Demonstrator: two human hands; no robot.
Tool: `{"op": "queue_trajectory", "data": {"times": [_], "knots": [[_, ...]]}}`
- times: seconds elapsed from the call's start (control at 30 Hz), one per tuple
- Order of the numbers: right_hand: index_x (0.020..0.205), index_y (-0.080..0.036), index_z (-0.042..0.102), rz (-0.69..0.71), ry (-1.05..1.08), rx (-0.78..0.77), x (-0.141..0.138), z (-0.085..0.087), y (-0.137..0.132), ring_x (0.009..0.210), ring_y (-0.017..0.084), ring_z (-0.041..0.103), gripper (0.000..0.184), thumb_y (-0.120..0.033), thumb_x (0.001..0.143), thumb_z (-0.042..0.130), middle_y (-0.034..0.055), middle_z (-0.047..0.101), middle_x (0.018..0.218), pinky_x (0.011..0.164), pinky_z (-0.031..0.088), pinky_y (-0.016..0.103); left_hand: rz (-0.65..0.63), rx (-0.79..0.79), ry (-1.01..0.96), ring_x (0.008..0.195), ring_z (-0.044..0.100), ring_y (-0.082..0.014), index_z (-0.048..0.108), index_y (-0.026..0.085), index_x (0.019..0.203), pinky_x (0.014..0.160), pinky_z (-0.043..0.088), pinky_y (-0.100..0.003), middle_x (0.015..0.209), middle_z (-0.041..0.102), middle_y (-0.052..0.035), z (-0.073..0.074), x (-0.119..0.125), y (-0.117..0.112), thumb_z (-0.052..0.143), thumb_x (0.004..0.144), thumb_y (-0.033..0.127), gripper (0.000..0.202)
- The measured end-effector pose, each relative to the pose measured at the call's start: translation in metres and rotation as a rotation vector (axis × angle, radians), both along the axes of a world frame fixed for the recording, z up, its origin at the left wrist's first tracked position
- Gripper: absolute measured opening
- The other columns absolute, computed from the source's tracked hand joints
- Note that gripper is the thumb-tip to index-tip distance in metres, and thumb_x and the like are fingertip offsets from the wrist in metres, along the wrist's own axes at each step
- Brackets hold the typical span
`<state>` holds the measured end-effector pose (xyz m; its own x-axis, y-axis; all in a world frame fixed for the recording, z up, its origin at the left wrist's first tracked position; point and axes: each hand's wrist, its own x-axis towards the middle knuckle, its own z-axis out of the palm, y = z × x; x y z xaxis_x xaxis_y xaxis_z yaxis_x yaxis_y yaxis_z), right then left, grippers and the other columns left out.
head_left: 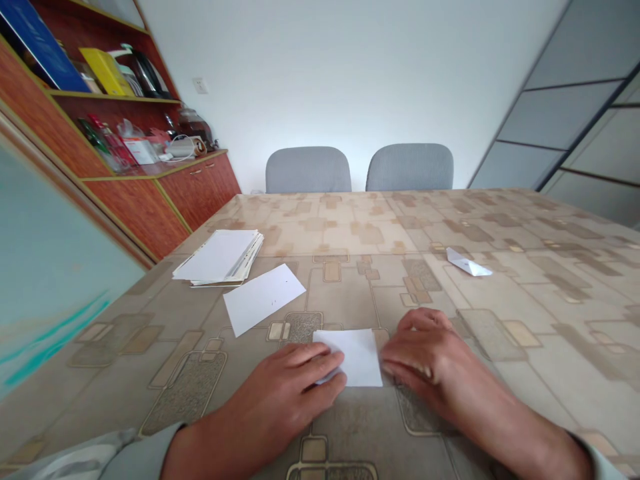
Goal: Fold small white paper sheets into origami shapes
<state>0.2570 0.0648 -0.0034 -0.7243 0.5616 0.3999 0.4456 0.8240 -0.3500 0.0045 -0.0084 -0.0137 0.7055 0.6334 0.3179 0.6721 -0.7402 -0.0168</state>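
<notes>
A small white sheet of paper (361, 357), apparently folded, lies flat on the table directly before me. My left hand (305, 380) rests on its left side, fingers stretched out and slightly apart, pressing it from above. At the paper's right edge is my right hand (423, 353), its fingers curled and drawn together. Slight blur covers those fingertips, and whether they pinch the edge or anything else is hidden. Just beyond my left hand lies a loose rectangular white sheet (265, 299) with a few small dark marks.
A stack of paper (220, 257) sits at the left of the patterned table (345, 280). Farther right is a small folded paper piece (467, 262). Two grey chairs (309, 170) stand behind the far edge. Wooden shelves (115, 100) hold bottles, boxes and a kettle.
</notes>
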Motion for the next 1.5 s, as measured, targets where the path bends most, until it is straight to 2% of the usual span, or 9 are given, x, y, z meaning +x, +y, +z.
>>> {"op": "queue_trajectory", "data": {"times": [0.07,0.2,0.27,0.43,0.6,0.77,0.97,1.2,1.5], "knots": [[0.081,-0.023,0.068,-0.079,-0.034,-0.084,0.0,-0.002,0.006,0.073,0.016,0.059,0.017,-0.019,0.093,0.058,-0.0004,0.066,0.074,0.072,0.043,0.033,-0.012,-0.002,-0.013,0.111,0.061,-0.0202,0.06,0.019,0.118,0.091,0.051,-0.034,0.124,0.065,-0.005,-0.001,0.005,-0.004,0.038,0.102,0.018,0.027],[0.095,-0.024,0.069,-0.217,-0.035,-0.197,-0.007,-0.013,0.008,0.088,0.021,0.058,0.014,-0.015,0.085,0.067,0.0018,0.066,0.087,0.079,0.039,0.037,-0.003,0.0,-0.001,0.112,0.06,-0.0215,0.061,0.018,0.118,0.093,0.051,-0.035,0.125,0.065,-0.0069,-0.004,0.013,-0.011,0.043,0.101,0.023,0.026],[0.093,-0.024,0.069,-0.238,-0.02,-0.219,-0.012,-0.018,0.006,0.089,0.022,0.057,0.016,-0.013,0.081,0.07,0.0019,0.064,0.088,0.079,0.038,0.037,0.0,-0.004,0.005,0.112,0.06,-0.0221,0.061,0.017,0.119,0.092,0.051,-0.035,0.126,0.064,-0.0073,-0.006,0.016,-0.013,0.046,0.1,0.028,0.027],[0.079,-0.022,0.065,-0.251,0.013,-0.267,-0.019,-0.023,0.006,0.082,0.019,0.056,0.013,-0.01,0.082,0.069,-0.0006,0.064,0.079,0.078,0.036,0.036,-0.004,0.024,-0.007,0.111,0.06,-0.0231,0.061,0.016,0.119,0.092,0.052,-0.037,0.128,0.064,-0.0068,-0.01,0.015,-0.015,0.046,0.1,0.033,0.03],[0.071,-0.02,0.062,-0.253,0.006,-0.253,-0.02,-0.019,0.007,0.079,0.019,0.055,0.017,-0.009,0.082,0.068,-0.001,0.063,0.076,0.076,0.033,0.034,0.006,0.014,-0.001,0.113,0.059,-0.0232,0.061,0.017,0.121,0.095,0.05,-0.039,0.129,0.063,-0.007,-0.014,0.015,-0.016,0.047,0.1,0.032,0.029],[0.077,-0.019,0.056,-0.232,0.057,-0.275,-0.024,-0.014,0.001,0.07,0.016,0.054,0.017,-0.003,0.082,0.059,-0.0032,0.059,0.069,0.074,0.031,0.033,0.011,-0.001,-0.004,0.121,0.055,-0.024,0.059,0.019,0.123,0.103,0.047,-0.042,0.131,0.061,-0.0077,-0.015,0.015,-0.017,0.048,0.099,0.028,0.028],[0.089,-0.02,0.059,-0.234,0.097,-0.27,-0.025,-0.019,0.0,0.074,0.017,0.055,0.019,-0.003,0.081,0.061,-0.0027,0.059,0.073,0.078,0.031,0.036,0.013,-0.04,-0.001,0.125,0.053,-0.0253,0.059,0.019,0.124,0.104,0.047,-0.044,0.132,0.059,-0.0084,-0.013,0.015,-0.018,0.045,0.1,0.028,0.029],[0.078,-0.024,0.067,-0.151,0.07,-0.225,-0.024,-0.02,0.0,0.081,0.018,0.057,0.021,-0.003,0.08,0.066,-0.0044,0.066,0.072,0.084,0.028,0.039,0.016,-0.049,0.015,0.124,0.054,-0.0275,0.058,0.018,0.126,0.1,0.051,-0.046,0.134,0.059,-0.0093,-0.012,0.016,-0.019,0.042,0.101,0.029,0.031],[0.078,-0.025,0.07,-0.212,-0.026,-0.202,-0.023,-0.017,0.001,0.084,0.02,0.058,0.019,-0.006,0.078,0.071,-0.0031,0.068,0.075,0.088,0.029,0.041,-0.002,-0.04,-0.025,0.122,0.056,-0.0275,0.06,0.016,0.121,0.102,0.05,-0.047,0.13,0.061,-0.0105,-0.012,0.015,-0.016,0.043,0.1,0.026,0.029]]}}
